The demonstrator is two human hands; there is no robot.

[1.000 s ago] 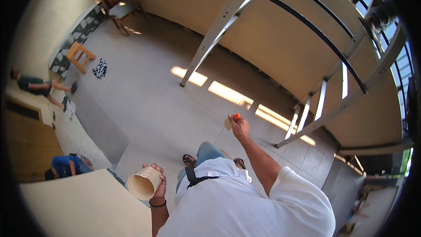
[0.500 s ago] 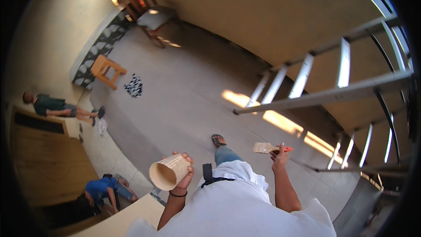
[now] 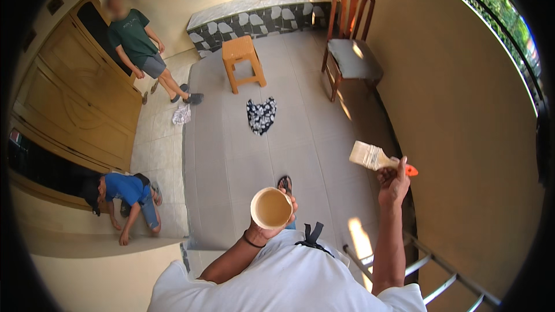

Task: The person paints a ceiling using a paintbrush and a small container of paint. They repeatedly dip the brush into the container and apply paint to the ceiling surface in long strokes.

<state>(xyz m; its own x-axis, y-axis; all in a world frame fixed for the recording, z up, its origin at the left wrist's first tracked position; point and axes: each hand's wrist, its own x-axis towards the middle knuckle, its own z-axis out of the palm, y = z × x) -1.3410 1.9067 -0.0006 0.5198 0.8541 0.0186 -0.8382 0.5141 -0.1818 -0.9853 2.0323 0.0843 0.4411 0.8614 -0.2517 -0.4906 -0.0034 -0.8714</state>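
Note:
In front of my chest, my left hand is wrapped round a cream-coloured cup, held nearly upright. Light brownish liquid shows inside it. Out to the right, my right hand grips a wide paintbrush by its handle, whose end is red-orange. Its pale, coated bristles point left and away from me, apart from the cup and the wall.
A metal ladder lies at the lower right near the tan wall. Ahead are a wooden chair, an orange stool and a patterned cloth. One person stands at left; another crouches by the door.
My view has swung left, so the ladder is now at the lower right. The cup has gone from tipped sideways to nearly upright. Both hands keep their hold.

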